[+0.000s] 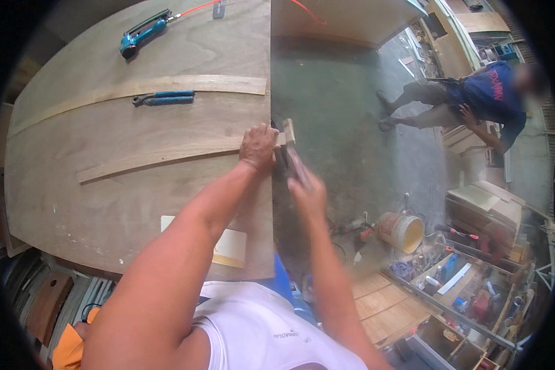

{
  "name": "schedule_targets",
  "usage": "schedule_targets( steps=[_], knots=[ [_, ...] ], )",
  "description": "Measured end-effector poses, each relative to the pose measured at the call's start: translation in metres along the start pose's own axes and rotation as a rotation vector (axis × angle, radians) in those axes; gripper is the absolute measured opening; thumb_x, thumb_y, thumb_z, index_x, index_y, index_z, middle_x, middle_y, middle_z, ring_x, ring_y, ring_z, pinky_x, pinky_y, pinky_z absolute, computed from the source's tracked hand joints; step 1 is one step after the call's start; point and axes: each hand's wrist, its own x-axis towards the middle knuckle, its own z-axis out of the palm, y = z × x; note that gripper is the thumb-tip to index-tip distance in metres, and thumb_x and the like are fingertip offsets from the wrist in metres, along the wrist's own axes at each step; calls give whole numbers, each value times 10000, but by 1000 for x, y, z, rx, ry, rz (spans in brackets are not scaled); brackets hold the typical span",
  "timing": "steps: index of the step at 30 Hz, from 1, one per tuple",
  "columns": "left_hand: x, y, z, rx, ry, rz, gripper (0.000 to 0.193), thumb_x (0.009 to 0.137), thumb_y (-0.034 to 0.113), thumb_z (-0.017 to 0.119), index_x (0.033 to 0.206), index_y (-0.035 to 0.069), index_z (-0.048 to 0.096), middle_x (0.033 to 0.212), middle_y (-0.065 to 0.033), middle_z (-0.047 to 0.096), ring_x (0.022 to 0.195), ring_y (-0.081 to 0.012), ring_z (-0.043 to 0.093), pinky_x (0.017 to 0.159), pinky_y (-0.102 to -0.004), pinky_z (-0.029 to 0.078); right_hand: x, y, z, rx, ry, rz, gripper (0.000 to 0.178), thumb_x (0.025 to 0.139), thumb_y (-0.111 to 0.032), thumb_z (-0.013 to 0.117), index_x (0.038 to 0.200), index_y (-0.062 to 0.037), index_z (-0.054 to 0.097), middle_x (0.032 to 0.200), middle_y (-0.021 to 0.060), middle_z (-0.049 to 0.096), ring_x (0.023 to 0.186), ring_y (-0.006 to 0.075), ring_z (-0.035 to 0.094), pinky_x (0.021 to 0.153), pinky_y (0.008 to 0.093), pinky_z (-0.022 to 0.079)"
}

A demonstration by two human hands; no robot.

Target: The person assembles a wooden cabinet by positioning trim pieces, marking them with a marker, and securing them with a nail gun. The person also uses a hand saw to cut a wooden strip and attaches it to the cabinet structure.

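My left hand presses down on a narrow wooden strip, gripping it near the right edge of the big plywood tabletop. The strip's end reaches that edge. Just off the edge, my right hand is closed round the reddish-brown handle of a tool, smeared by motion; its exact kind cannot be made out. A short pale wooden piece shows at the tool's far end, beside the strip's tip. Farther up the table, blue-handled pincers lie against a second, longer wooden strip.
A teal nail gun with an orange hose lies at the table's far side. Pale rectangular pieces sit by my left arm. Rightward are a white bucket, a compartmented tool tray, stacked boards and a standing person.
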Motion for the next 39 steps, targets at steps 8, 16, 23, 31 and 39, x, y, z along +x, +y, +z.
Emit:
schedule_targets(
  steps=[8, 16, 23, 31, 39],
  knots=[
    [1, 11, -12, 64, -123, 11, 383, 847, 262, 706, 1187, 158, 565, 1064, -105, 537, 1052, -295, 534, 917, -438, 418, -252, 75, -82, 46, 165, 288, 550, 823, -108, 690, 1347, 30, 598, 1216, 143, 699, 1089, 193, 662, 960, 327, 498],
    [-3, -1, 4, -50, -132, -32, 430, 884, 301, 694, 1298, 242, 595, 1163, -137, 629, 1132, -362, 574, 961, -479, 455, -378, 168, -109, -250, 447, 619, 616, 798, -234, 771, 1328, 28, 599, 1184, 226, 701, 1106, 313, 686, 962, 375, 514],
    [-2, 20, -16, 184, -244, 50, 524, 803, 288, 713, 1272, 116, 555, 1179, -185, 591, 1156, -398, 566, 989, -498, 449, -439, 225, -119, -203, 643, 700, 642, 767, -302, 777, 1317, -11, 618, 1204, 239, 682, 1136, 359, 660, 981, 424, 508],
    [17, 31, 5, 397, -316, -210, 564, 792, 422, 734, 1251, 118, 608, 1325, -178, 540, 1247, -381, 523, 999, -531, 461, -378, 258, -205, -146, 619, 701, 522, 754, -307, 754, 1228, -100, 688, 1085, 203, 724, 1043, 354, 688, 902, 427, 525],
    [41, 15, 34, 291, -323, -602, 459, 795, 494, 688, 1160, 217, 720, 1365, -111, 543, 1194, -386, 565, 991, -543, 465, -319, 330, -349, -182, 480, 772, 580, 768, -266, 797, 1294, -65, 658, 1013, 188, 741, 905, 293, 715, 829, 385, 541]
  ],
)
